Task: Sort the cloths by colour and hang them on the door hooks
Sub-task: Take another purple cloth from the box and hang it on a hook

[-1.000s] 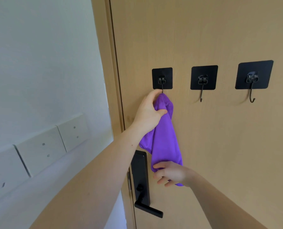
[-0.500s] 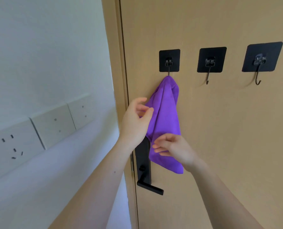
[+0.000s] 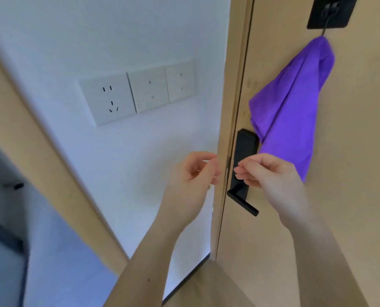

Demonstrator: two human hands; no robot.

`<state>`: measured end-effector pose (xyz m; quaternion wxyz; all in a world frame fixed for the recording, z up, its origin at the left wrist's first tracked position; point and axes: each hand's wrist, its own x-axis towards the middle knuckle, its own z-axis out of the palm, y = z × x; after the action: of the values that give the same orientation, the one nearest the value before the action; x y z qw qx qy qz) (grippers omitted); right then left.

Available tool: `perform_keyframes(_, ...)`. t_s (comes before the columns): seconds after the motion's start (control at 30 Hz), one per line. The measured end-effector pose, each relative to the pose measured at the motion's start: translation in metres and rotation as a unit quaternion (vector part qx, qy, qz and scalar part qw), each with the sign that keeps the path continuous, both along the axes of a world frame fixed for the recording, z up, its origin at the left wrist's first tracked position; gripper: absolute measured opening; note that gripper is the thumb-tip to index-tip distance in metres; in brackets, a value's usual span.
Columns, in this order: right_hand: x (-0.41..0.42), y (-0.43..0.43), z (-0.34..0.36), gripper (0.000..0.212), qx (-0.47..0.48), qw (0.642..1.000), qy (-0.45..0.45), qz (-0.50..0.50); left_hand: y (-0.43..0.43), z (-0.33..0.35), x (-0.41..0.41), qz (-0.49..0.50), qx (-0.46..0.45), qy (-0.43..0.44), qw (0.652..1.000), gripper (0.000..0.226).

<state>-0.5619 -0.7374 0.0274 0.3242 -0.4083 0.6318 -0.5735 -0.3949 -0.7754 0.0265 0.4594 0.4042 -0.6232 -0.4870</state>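
The purple cloth [image 3: 295, 103] hangs from a black hook [image 3: 327, 23] on the door [image 3: 350, 151], its long axis running down from the hook and spreading a little leftward toward the door handle [image 3: 246, 140]; the left hand [image 3: 193, 173] and right hand [image 3: 271, 173] sit below it, loosely curled and empty; the cloth lies up and to their right, the right hand nearer, just beside its lower corner; no other cloth shows, so the next one probably has to be fetched from out of view.

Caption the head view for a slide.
Empty left hand and right hand hover below purple cloth hung on black adhesive door hook.
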Motion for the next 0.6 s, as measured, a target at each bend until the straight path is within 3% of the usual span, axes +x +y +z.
perform_keyframes(0.37,0.066,0.014,-0.027,0.013,0.013,0.986,0.013,0.169,0.081,-0.016,0.072,0.177,0.043,-0.039,0.982,0.011)
perform_keyframes(0.6,0.140,0.017,-0.028,0.018,0.012,0.960,0.003,0.279,0.124,-0.011,0.145,0.293,0.025,-0.033,0.955,0.013)
